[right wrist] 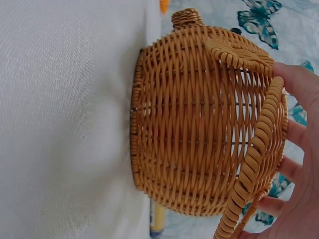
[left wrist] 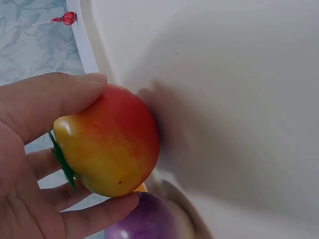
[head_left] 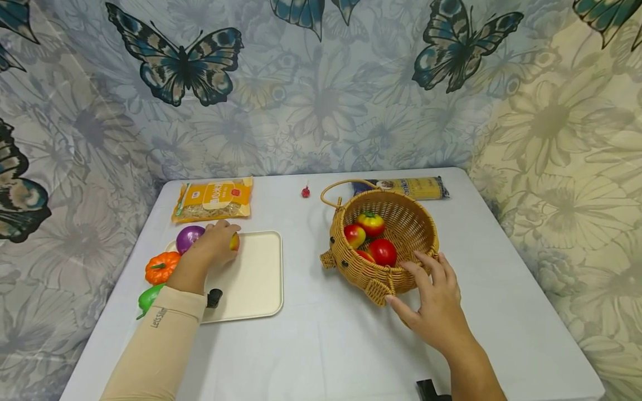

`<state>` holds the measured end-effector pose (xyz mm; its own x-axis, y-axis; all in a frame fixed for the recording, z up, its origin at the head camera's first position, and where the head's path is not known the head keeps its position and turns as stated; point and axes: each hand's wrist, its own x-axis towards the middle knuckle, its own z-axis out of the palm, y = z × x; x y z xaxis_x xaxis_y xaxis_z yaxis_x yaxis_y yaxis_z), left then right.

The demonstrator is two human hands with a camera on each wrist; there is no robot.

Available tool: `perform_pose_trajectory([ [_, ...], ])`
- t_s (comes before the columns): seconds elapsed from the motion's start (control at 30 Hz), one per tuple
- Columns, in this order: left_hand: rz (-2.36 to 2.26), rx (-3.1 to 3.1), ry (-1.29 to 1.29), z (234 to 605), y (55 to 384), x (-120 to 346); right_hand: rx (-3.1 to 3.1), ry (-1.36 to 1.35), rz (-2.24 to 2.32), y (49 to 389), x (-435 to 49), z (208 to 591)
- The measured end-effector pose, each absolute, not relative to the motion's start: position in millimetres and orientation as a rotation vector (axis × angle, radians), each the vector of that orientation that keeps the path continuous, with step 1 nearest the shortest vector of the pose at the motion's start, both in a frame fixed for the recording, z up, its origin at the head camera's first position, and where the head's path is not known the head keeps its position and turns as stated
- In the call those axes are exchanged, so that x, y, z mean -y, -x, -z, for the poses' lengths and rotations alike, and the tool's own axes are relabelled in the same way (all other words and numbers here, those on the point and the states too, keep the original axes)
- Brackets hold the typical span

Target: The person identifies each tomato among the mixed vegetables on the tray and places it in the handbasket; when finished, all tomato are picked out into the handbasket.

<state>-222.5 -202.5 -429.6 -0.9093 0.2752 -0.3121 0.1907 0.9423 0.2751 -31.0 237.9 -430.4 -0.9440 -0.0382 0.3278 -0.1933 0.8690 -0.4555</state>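
Observation:
My left hand (head_left: 215,245) is over the cream tray (head_left: 251,278). Its thumb and fingers grip a red-and-yellow tomato (left wrist: 114,144) with a green leafy top. Close under those fingers lies a purple onion-like vegetable (left wrist: 149,219). On the right, my right hand (head_left: 436,301) holds the rim of a wicker basket (head_left: 351,270), fingers over the edge and thumb outside by an ear-shaped flap (head_left: 378,291). Inside the basket sit a red tomato (head_left: 383,252), a yellow-red tomato (head_left: 371,224) and other red fruit (head_left: 354,236). A thick twisted handle (right wrist: 254,154) crosses the right wrist view.
An orange pumpkin (head_left: 161,268) and a green pepper (head_left: 149,299) lie at the tray's left side. Behind are a yellow food packet (head_left: 215,200), a small red wrapped lollipop (head_left: 305,192) and a long yellow-and-blue packet (head_left: 421,188) partly hidden by the basket. Butterfly-print cloth hangs behind the white table (head_left: 301,356).

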Motion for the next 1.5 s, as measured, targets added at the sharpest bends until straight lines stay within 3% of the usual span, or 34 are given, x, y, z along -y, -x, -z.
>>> perform_pose_trajectory([
  [0.8,-0.383,-2.809,-0.495,410,223,182,2.730,-0.138,-0.717,29,-240,431],
  [1.5,-0.402,-2.860,-0.766,360,207,129,2.719,-0.173,-0.725,31,-239,433],
])
